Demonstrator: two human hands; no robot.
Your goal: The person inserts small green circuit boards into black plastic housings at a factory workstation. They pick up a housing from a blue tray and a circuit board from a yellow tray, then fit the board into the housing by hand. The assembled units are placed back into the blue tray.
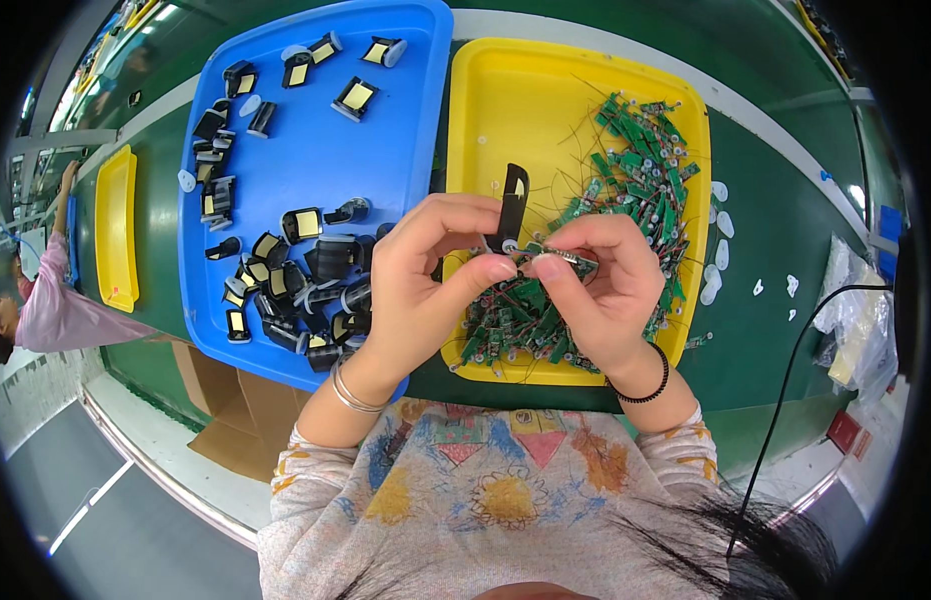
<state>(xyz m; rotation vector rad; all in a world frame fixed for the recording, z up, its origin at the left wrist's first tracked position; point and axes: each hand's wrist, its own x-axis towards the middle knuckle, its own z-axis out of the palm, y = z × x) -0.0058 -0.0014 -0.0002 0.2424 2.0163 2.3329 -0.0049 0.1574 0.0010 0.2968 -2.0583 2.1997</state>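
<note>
Hands (413, 275) close together, left hand (413, 275) pinching one black casing (514, 205), right hand (615, 275) one circuit board (575, 258), three trays (330, 160)

Brown cardboard box (268, 408), probably open

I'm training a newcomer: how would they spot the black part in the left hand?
Start at the large yellow tray, right of the blue tray. Over its left half, the left hand holds the black part, its long end jutting out. Similar black pieces lie in the blue tray; only this one is hand-held.
</note>
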